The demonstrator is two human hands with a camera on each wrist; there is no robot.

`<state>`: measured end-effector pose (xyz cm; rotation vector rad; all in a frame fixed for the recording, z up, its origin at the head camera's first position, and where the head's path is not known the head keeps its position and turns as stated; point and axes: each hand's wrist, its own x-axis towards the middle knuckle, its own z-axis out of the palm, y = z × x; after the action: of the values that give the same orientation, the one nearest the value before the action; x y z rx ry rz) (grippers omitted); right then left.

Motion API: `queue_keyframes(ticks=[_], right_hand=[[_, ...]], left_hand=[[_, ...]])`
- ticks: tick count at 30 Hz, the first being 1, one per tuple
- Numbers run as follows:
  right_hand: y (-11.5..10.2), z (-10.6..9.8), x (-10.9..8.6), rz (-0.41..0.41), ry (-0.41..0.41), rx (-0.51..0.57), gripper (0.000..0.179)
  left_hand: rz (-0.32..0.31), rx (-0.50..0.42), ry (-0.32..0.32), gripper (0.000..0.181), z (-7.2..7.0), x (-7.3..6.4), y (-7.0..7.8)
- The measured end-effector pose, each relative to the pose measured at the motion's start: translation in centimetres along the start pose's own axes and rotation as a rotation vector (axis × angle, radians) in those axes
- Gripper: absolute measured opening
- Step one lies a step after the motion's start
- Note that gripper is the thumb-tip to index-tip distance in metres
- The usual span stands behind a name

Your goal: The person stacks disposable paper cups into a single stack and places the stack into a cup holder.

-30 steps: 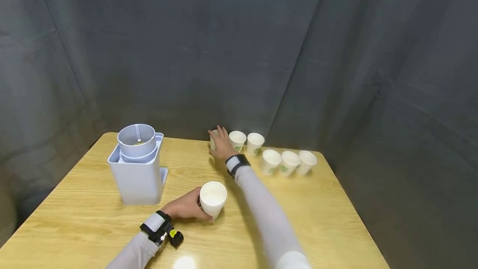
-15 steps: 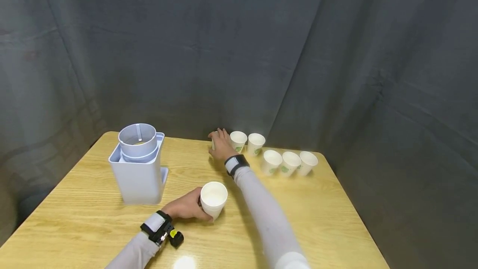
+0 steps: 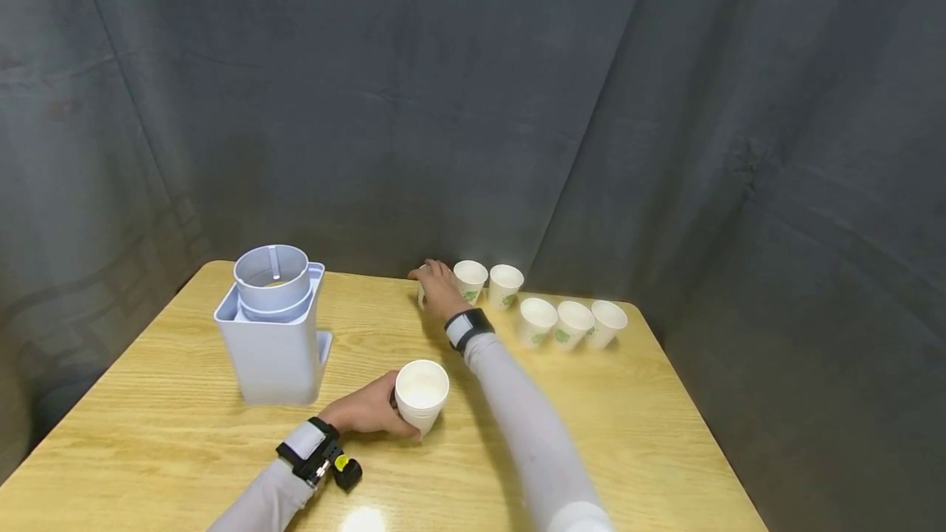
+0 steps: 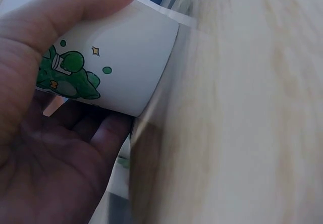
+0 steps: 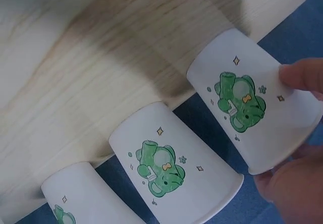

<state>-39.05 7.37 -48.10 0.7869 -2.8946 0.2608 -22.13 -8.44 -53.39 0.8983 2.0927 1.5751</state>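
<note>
In the head view my left hand (image 3: 368, 409) holds what looks like a small stack of white paper cups (image 3: 423, 391) upright near the middle of the table. Fingers and thumb wrap round its side; a green cartoon animal shows on the outer paper cup (image 4: 116, 57) in the left wrist view. Farther back, my right hand (image 3: 443, 294) grips the leftmost paper cup of the back row, mostly hidden behind the fingers. The right wrist view shows thumb and fingers on that paper cup (image 5: 237, 98) near its rim. Two more cups (image 3: 470, 279) (image 3: 506, 284) stand beside it.
Three more printed paper cups (image 3: 573, 323) stand in a row at the back right of the wooden table (image 3: 636, 442). On the left is a light-blue square container (image 3: 277, 364) with a round cylinder (image 3: 271, 294) in its top. Grey curtains (image 3: 384, 105) hang behind the table.
My right hand has come down slightly, its fingers drawn closer round the back-row paper cup. My left hand and its cups have stayed in place.
</note>
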Motion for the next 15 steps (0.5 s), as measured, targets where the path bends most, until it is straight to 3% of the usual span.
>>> queue_keyframes(ticks=[9, 15], right_hand=[[-0.3, -0.5, -0.6, 0.033, -0.013, -0.045, 0.058], [-0.5, -0.7, -1.5, -0.009, 0.004, -0.056, 0.050]], left_hand=[[-0.002, 0.001, -0.003, 0.072, 0.0, 0.0, -0.1], [-0.009, 0.004, -0.003, 0.073, 0.0, 0.0, -0.1]])
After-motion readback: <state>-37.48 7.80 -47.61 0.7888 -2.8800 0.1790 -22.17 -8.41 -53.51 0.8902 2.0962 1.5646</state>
